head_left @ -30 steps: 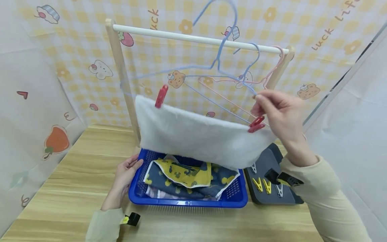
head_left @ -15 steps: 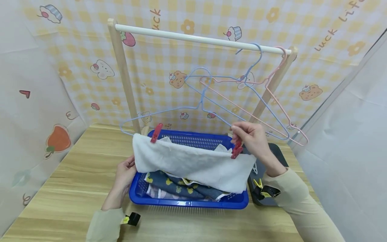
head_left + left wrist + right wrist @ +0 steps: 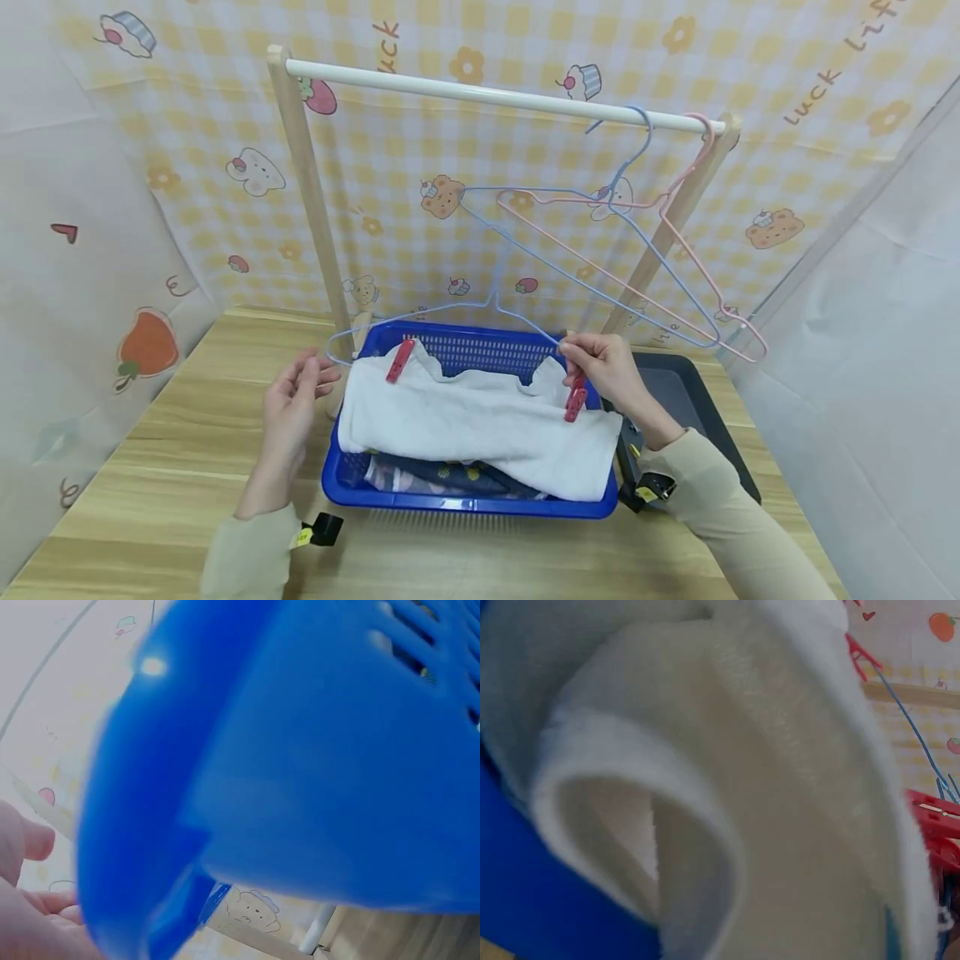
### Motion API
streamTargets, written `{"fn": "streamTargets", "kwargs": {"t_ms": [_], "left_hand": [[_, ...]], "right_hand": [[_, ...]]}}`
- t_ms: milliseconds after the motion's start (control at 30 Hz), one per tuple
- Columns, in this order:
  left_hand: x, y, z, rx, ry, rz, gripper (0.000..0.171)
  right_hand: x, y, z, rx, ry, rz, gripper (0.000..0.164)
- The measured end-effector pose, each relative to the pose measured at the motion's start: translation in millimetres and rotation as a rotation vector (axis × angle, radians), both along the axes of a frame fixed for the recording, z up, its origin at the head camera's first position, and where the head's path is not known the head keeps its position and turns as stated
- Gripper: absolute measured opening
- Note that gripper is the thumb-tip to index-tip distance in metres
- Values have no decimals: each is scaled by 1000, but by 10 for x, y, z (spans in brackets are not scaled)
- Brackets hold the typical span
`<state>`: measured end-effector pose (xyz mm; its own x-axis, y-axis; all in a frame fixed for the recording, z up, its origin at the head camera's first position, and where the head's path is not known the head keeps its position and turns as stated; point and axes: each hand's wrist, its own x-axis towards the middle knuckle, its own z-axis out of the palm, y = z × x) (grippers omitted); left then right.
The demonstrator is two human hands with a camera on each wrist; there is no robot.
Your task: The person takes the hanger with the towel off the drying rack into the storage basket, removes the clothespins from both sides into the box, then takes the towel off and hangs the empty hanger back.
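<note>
- At nine o'clock from the basket's middle, the left hand [image 3: 292, 398] holds nothing: thumb apart, fingers loosely bent. The fingertips are near the light-blue wire hanger [image 3: 493, 300]; I cannot tell whether they touch it.
- The blue plastic basket [image 3: 468, 504] sits at the centre, seemingly to keep the cloths together; a navy cloth with yellow motifs [image 3: 450, 473] lies inside.
- Over the basket, the white towel [image 3: 480, 417] hangs folded from the lower part of the light-blue wire hanger; what bears its lower edge is hidden.
- The left red clothespin [image 3: 401, 361] at ten o'clock and the right red clothespin [image 3: 576, 398] near three bite its upper edge, well apart, probably to stop sliding and sagging.
- At two o'clock, the right hand [image 3: 606, 367] pinches the hanger's right arm between thumb and forefinger, leaving its hook free.
- Between one and two, a second blue hanger [image 3: 613, 187] and a pink hanger [image 3: 667, 197] hang by their hooks from the white rod [image 3: 487, 96].
- At three, the dark grey tray [image 3: 675, 379] stands beside the basket, presumably for easy reach.
</note>
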<state>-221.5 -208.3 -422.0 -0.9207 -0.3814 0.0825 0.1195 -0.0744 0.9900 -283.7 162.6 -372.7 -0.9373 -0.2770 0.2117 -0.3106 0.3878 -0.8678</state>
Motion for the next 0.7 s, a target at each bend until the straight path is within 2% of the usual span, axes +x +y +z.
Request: {"fn": "streamTargets", "kwargs": {"t_ms": [133, 300, 400, 567, 700], "left_hand": [[-7, -7, 21, 59, -15, -11, 13], [-1, -35, 20, 68, -52, -65, 22], [13, -46, 24, 61, -102, -112, 21], [18, -70, 20, 36, -188, -188, 27], [14, -84, 31, 84, -226, -225, 30]], "right_hand": [[-18, 35, -46, 16, -35, 8, 18], [-43, 63, -75, 60, -98, 44, 19], [-47, 71, -83, 51, -168, 82, 21], [-54, 72, -92, 34, -268, 95, 21], [-63, 75, -108, 39, -281, 91, 21]]}}
